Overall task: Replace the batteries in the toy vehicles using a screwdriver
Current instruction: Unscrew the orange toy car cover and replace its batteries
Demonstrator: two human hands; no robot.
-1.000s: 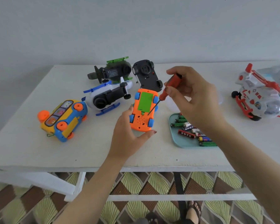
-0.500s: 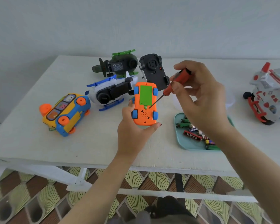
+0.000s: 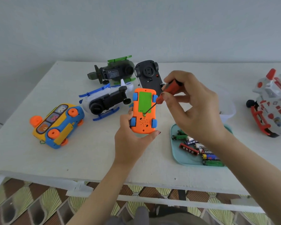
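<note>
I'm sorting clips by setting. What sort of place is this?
Probably a room in a home, not a workshop: a plain white table against a bare wall, patterned floor tiles beneath, and an orange toy car under a screwdriver beside a tray of batteries.

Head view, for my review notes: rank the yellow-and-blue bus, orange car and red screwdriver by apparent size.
1. yellow-and-blue bus, clearly largest.
2. orange car, though the left hand holds it nearer the camera, which may inflate it.
3. red screwdriver, slim and partly hidden by the right hand.
</note>
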